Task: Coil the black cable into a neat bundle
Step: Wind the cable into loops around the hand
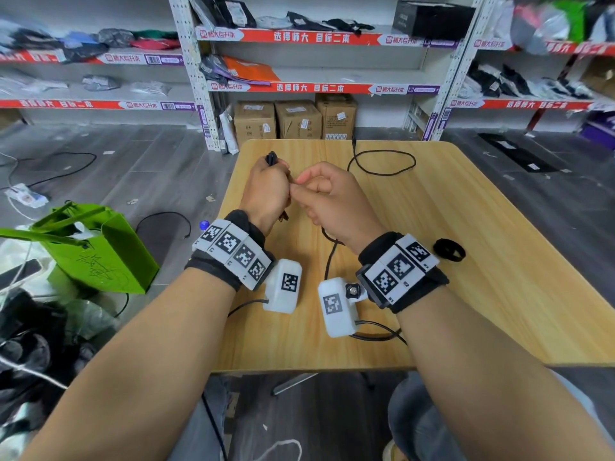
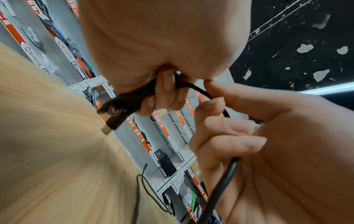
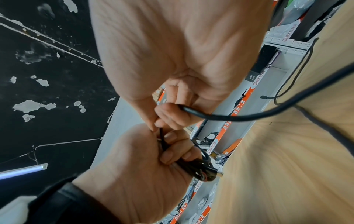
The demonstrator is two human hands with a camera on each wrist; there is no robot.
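Over the middle of the wooden table (image 1: 466, 261), my left hand (image 1: 278, 181) grips several folded turns of the black cable (image 1: 382, 164); a loop end pokes out above the fist. In the left wrist view the curled fingers (image 2: 164, 91) hold the bundle, and its metal-tipped plug (image 2: 110, 122) sticks out below. Touching it on the right, my right hand (image 1: 307, 184) pinches the running cable (image 3: 249, 118) between thumb and fingers (image 3: 172, 115). The slack drops under my right wrist, then lies in a loose loop at the table's far side, ending in a small plug (image 1: 353, 141).
A black ring (image 1: 449, 250) lies on the table right of my right wrist. On the floor to the left stand a green bag (image 1: 96, 247) and a white power strip (image 1: 25, 196). Cardboard boxes (image 1: 296, 119) and stocked shelves stand behind the table.
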